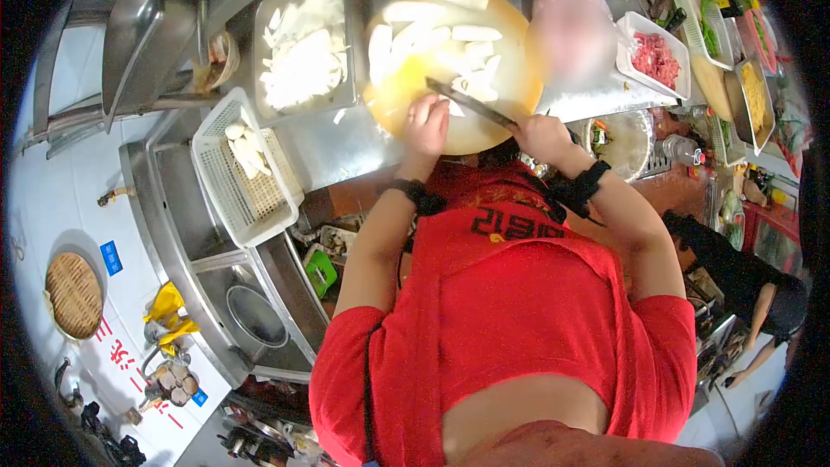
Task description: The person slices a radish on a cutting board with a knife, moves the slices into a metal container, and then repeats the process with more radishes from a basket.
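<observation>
My right hand is wrapped round the handle of a knife, its blade slanting up and left over a round yellow cutting board. My left hand rests on the board's near edge, fingers curled close to the blade's tip. What those fingers press on is hidden. Several long, peeled white vegetable pieces lie on the board beyond the knife; glare washes out their detail. Left of the board, a metal tray holds a heap of cut white slices.
A white plastic basket with a few white vegetables hangs over the sink's side. To the right stand a tub of red meat and a tray of yellow shreds. Another person in black is at the far right.
</observation>
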Demonstrator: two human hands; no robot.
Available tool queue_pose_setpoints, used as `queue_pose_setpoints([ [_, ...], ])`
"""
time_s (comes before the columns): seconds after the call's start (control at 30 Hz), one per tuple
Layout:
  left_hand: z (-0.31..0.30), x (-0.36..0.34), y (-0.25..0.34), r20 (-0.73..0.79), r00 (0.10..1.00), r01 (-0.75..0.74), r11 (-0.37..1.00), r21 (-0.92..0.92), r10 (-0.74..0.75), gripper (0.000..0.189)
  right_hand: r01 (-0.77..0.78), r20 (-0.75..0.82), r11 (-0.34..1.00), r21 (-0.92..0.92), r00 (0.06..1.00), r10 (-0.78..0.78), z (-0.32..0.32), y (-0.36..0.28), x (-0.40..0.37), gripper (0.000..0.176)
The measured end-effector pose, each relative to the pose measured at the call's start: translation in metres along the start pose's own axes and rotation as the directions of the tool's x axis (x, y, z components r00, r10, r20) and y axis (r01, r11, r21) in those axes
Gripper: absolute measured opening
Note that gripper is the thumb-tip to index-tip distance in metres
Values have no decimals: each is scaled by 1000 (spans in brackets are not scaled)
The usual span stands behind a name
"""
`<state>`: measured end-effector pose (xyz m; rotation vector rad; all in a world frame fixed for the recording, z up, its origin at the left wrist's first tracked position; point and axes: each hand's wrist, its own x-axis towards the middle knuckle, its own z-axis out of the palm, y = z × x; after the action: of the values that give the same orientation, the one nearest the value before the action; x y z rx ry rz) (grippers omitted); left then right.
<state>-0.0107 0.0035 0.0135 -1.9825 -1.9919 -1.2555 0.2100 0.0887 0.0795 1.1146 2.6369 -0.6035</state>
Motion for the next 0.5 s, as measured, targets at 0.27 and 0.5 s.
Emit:
queue_pose_setpoints([
  [0.27,4,-10,-14,52,997,70,988,-139,-64,15,-38,-50,998,44,998,40,-9,-4,-9,31],
  [0.5,6,-7,-3,25,995,98,994,-47,-97,11,24,-102,998,-62,994,-30,8,-9,8,29],
])
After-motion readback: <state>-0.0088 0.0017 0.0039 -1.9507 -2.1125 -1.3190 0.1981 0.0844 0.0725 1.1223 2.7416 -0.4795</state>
